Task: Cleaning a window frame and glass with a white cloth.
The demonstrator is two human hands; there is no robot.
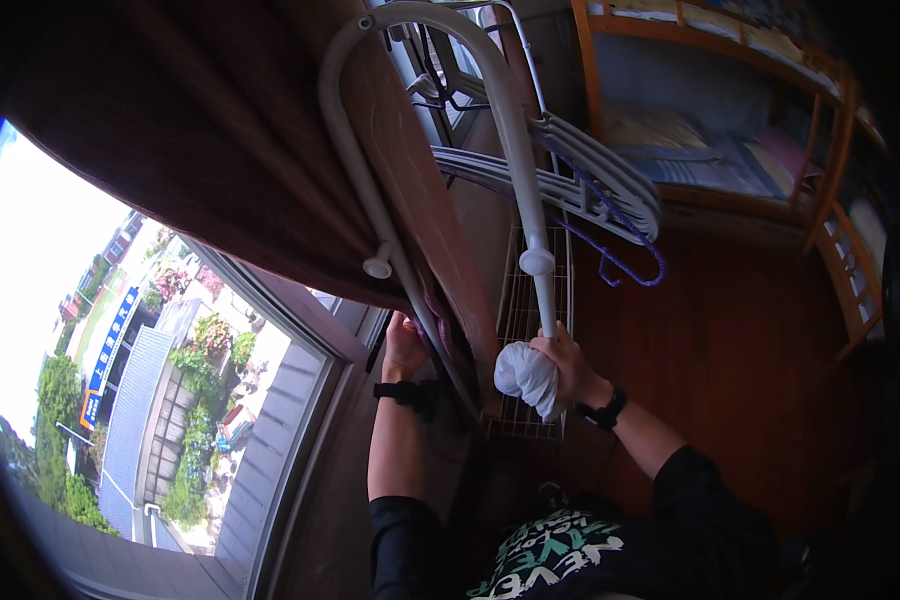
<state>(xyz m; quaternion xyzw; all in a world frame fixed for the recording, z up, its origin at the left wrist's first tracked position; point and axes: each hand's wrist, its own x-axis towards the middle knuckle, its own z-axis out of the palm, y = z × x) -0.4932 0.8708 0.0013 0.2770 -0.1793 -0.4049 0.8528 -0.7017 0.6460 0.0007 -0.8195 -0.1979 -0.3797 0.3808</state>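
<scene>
My left hand (pixel 405 346) grips the edge of a dark reddish-brown curtain (pixel 255 172) beside the window; its fingertips are partly hidden in the folds. In my right hand (pixel 572 369) is a bunched white cloth (pixel 526 377), held against the lower end of a white metal tube on a clothes rack (pixel 521 172). The tube bends over in an arch at the top, with a round white knob (pixel 536 262) on each side. Both of my wrists wear dark bands.
Several white hangers (pixel 600 176) and a purple hanger (pixel 649 270) hang from the rack. Below them is a wire shelf (pixel 529 300). A wooden bunk bed (pixel 720 191) stands at the far right over a reddish floor (pixel 705 360). The window (pixel 285 420) is at the left.
</scene>
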